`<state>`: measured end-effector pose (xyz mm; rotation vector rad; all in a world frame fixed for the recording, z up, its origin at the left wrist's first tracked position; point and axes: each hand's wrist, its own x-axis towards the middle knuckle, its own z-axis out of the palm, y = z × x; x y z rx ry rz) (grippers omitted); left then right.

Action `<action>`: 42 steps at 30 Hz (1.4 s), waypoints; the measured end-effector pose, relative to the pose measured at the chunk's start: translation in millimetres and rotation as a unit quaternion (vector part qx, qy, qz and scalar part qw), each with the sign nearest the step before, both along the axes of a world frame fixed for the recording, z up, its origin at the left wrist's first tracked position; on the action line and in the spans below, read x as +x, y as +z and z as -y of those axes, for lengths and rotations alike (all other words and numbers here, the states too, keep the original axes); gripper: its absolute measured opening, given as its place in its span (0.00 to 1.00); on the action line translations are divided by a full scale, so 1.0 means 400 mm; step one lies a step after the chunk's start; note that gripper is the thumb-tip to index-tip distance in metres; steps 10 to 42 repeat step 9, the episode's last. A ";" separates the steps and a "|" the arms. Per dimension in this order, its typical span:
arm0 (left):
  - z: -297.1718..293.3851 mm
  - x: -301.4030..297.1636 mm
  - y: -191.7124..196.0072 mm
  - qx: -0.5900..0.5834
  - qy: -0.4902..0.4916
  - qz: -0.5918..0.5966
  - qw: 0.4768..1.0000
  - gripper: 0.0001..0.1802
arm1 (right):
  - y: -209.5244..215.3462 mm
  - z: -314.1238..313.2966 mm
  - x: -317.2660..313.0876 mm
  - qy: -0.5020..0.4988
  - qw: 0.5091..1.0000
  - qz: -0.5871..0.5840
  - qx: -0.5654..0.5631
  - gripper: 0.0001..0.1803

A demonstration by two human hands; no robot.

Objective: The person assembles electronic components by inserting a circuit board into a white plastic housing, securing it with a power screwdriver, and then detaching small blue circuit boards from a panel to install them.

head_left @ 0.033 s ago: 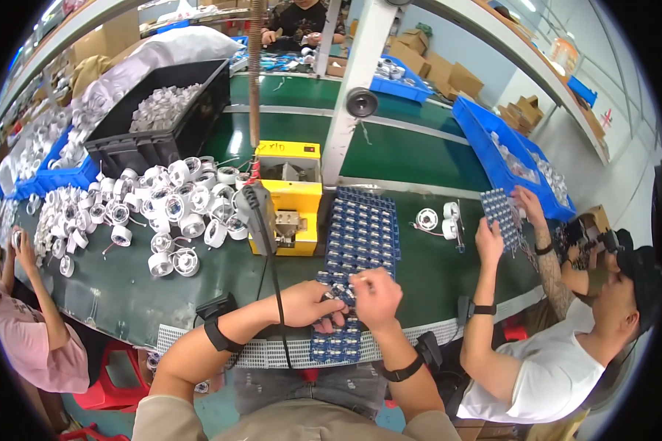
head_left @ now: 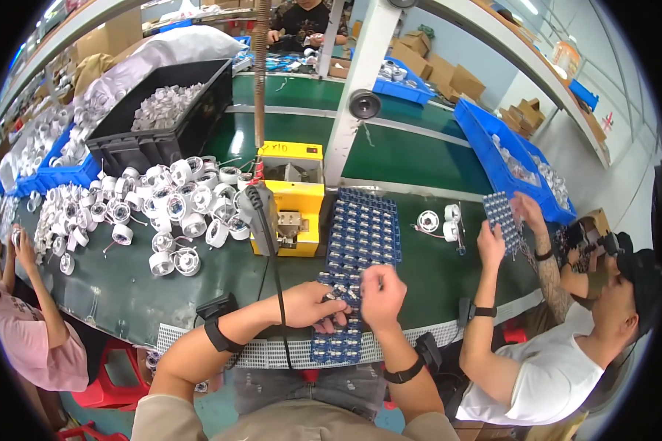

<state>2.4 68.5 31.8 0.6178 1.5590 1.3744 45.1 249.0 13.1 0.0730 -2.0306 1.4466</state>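
My left hand (head_left: 310, 306) is closed round some small blue circuit boards (head_left: 338, 295) with silvery parts on them. Just beside it, my right hand (head_left: 382, 295) is raised with its fingers curled in, slightly blurred. What those fingers hold, if anything, I cannot make out. Beneath and beyond both hands lie blue circuit board panels (head_left: 362, 234), overlapping in a long strip that reaches toward the table's near edge. Left of the panels stands a yellow soldering station (head_left: 301, 192), with a dark cable hanging in front of it.
White round lamp housings (head_left: 175, 206) lie heaped to the left. Behind them stands a black crate (head_left: 162, 140) of white parts. A blue bin (head_left: 493, 151) is at the right. A co-worker (head_left: 537, 353) there holds a panel; a metal post (head_left: 360, 95) rises ahead.
My right hand has drawn a little to the right, away from the boards in my left hand. My left hand stays almost where it was.
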 end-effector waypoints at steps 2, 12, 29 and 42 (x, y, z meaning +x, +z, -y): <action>0.005 0.008 0.019 -0.022 0.026 0.020 0.999 0.18 | 0.015 -0.001 -0.010 0.108 0.920 0.171 -0.336 0.11; -0.014 -0.010 0.000 -0.083 0.013 0.012 0.996 0.20 | -0.030 -0.009 -0.022 0.137 0.939 0.224 -0.221 0.16; -0.014 -0.010 0.000 -0.083 0.013 0.012 0.996 0.20 | -0.030 -0.009 -0.022 0.137 0.939 0.224 -0.221 0.16; -0.014 -0.010 0.000 -0.083 0.013 0.012 0.996 0.20 | -0.030 -0.009 -0.022 0.137 0.939 0.224 -0.221 0.16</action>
